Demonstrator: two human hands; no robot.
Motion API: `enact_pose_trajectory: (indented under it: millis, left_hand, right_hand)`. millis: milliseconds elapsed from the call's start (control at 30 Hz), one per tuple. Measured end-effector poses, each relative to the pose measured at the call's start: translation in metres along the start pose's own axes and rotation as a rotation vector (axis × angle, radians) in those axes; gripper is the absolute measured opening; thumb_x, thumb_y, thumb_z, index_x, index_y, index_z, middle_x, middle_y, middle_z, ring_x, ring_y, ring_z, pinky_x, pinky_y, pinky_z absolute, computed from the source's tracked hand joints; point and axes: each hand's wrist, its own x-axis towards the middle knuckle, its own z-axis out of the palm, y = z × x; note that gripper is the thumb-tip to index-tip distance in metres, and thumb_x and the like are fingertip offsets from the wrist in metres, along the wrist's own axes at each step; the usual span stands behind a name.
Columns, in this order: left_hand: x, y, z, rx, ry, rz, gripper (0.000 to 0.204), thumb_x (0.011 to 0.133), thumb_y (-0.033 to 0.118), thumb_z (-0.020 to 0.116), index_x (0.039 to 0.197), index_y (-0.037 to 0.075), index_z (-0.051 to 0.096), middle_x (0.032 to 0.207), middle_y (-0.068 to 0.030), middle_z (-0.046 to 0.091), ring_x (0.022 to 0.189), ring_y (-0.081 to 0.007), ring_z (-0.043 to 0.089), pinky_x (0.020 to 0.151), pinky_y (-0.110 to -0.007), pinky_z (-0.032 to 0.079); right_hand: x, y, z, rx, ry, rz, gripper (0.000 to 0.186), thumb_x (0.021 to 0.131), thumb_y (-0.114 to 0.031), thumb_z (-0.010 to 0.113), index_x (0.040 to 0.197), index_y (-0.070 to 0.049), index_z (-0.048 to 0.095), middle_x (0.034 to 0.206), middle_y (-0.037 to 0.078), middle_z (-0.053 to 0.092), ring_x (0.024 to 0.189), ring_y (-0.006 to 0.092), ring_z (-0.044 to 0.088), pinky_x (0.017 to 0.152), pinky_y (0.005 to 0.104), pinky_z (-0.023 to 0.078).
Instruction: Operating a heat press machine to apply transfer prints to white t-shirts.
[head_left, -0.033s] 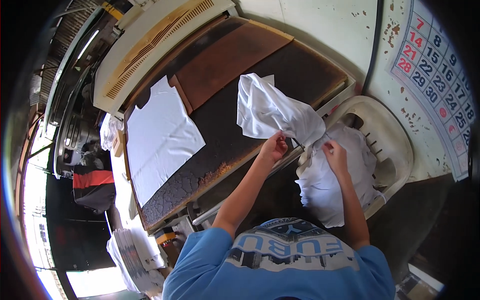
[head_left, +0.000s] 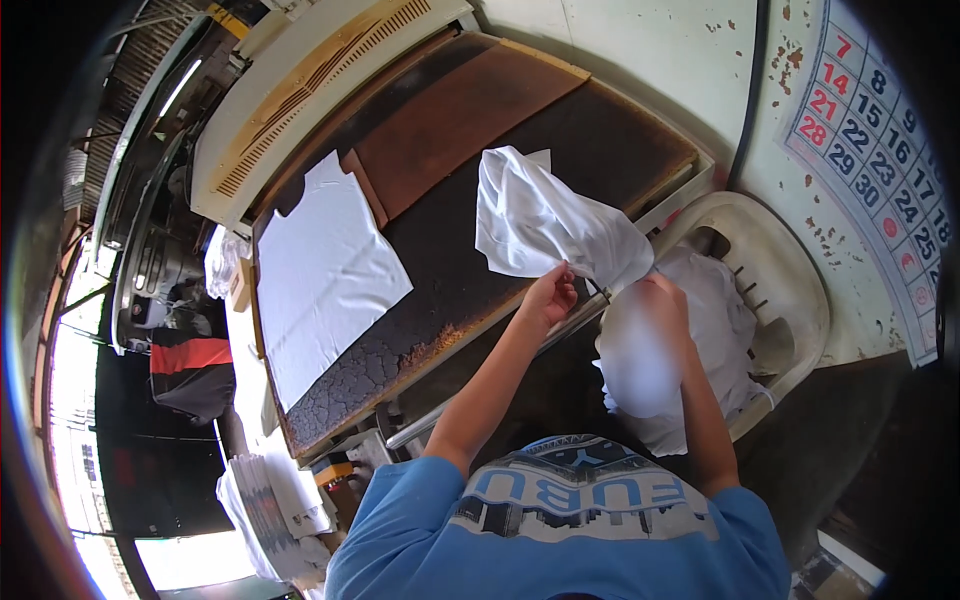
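Observation:
A crumpled white fabric piece [head_left: 560,215] lies bunched at the right of the dark press bed [head_left: 470,260], its right end hanging over the front edge. My left hand [head_left: 552,297] is closed in a pinch on this fabric's near edge. Close to its hanging right end, my right hand [head_left: 668,305] is also closed, fingertips at the cloth; exactly what they grip is partly hidden. Below that hand, a heap of white fabric [head_left: 715,330] fills a pale plastic chair [head_left: 800,270]; part of the heap looks blurred. A flat white shirt-shaped panel [head_left: 330,270] is spread on the bed's left.
A brown sheet [head_left: 465,125] covers the bed's far part, below the raised cream press lid [head_left: 310,100]. The bed's front edge is rusty. At lower left stand stacked white pieces [head_left: 265,510]. A peeling wall with a calendar [head_left: 870,150] rises at right.
My right hand has moved slightly up and left, closer to the fabric's hanging end. My left hand keeps its pinch in about the same place.

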Motion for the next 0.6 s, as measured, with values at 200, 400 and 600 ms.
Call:
enact_pose_trajectory:
  millis: [200, 400, 600]
  left_hand:
    - [-0.043, 0.009, 0.048, 0.467, 0.089, 0.265, 0.023, 0.079, 0.027, 0.06, 0.092, 0.011, 0.05, 0.081, -0.0007, 0.056, 0.071, -0.0132, 0.052, 0.068, -0.029, 0.041]
    - [-0.102, 0.067, 0.059, 0.383, -0.095, 0.5, 0.028, 0.088, 0.023, 0.043, 0.104, 0.002, 0.05, 0.098, -0.0104, 0.057, 0.089, -0.0216, 0.056, 0.08, -0.041, 0.044]
    - [-0.197, 0.185, 0.047, 0.199, -0.247, 0.806, 0.029, 0.089, 0.021, 0.036, 0.106, 0.002, 0.049, 0.1, -0.0121, 0.056, 0.096, -0.0226, 0.054, 0.084, -0.036, 0.045]
  right_hand:
    - [0.047, -0.024, 0.051, -0.187, -0.115, 0.001, 0.016, 0.07, -0.012, 0.059, 0.083, -0.004, 0.055, 0.082, 0.012, 0.057, 0.078, 0.0288, 0.057, 0.064, 0.037, 0.045]
    - [0.087, -0.007, 0.021, 0.099, -0.237, -0.21, 0.026, 0.069, -0.004, 0.048, 0.094, -0.005, 0.057, 0.085, 0.014, 0.058, 0.075, 0.0266, 0.058, 0.065, 0.0334, 0.046]
    - [0.167, -0.043, -0.054, 1.216, -0.102, 0.334, 0.021, 0.079, -0.014, 0.052, 0.095, -0.001, 0.058, 0.09, 0.006, 0.059, 0.082, 0.0151, 0.056, 0.076, 0.0241, 0.043]
